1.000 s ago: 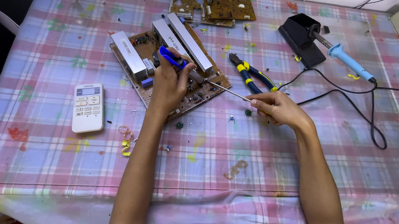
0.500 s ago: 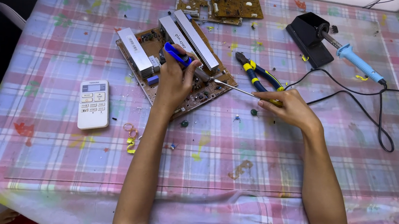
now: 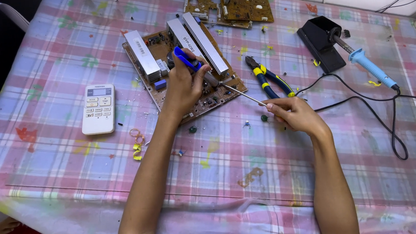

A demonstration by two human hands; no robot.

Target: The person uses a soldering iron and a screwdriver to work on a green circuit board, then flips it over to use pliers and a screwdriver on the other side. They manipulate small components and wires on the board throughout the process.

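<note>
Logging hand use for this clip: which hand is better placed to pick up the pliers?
Probably the right hand: it lies just below the pliers, pinching only the screwdriver tip. The left hand grips the screwdriver over the circuit board.

Two circuit boards: brown one (image 3: 184, 69) with three grey heat sinks (image 3: 140, 55), second board (image 3: 228, 1) at far edge. One white remote (image 3: 98, 108). One pair of blue-yellow pliers (image 3: 269, 76). One soldering iron (image 3: 370, 67), one black stand (image 3: 322, 41). One blue-handled screwdriver (image 3: 189, 64). Loose small parts on cloth, perhaps half a dozen, too small to count surely
</note>
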